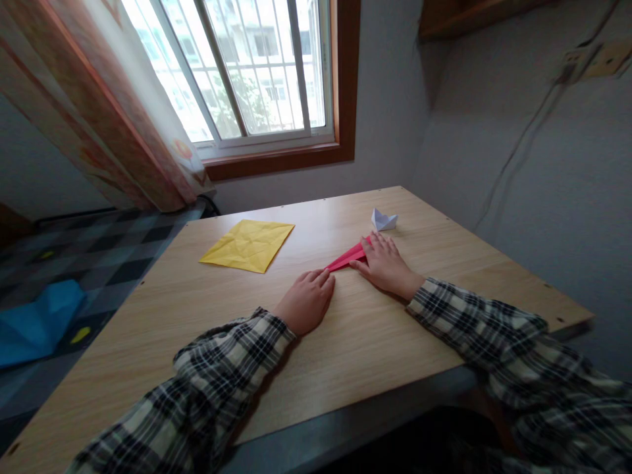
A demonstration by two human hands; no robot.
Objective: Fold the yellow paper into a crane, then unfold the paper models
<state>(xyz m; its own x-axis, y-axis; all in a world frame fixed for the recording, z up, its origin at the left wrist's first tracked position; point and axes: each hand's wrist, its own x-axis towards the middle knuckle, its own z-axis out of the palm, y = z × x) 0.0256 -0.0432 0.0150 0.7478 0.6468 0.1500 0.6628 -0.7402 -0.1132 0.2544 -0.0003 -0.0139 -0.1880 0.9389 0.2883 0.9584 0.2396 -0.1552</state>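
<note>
A folded red paper [347, 257], narrow and pointed, lies flat on the wooden table [345, 342]. My right hand [385, 264] presses down on its far end with fingers spread. My left hand [307, 299] rests palm down at its near tip, fingertips touching the point. Both sleeves are plaid.
A creased yellow paper square [249, 245] lies to the left on the table. A small white folded paper boat [383, 220] sits beyond my right hand. Window and curtain stand behind; a grey wall runs along the right. A blue object [34, 322] lies on the checkered floor at left.
</note>
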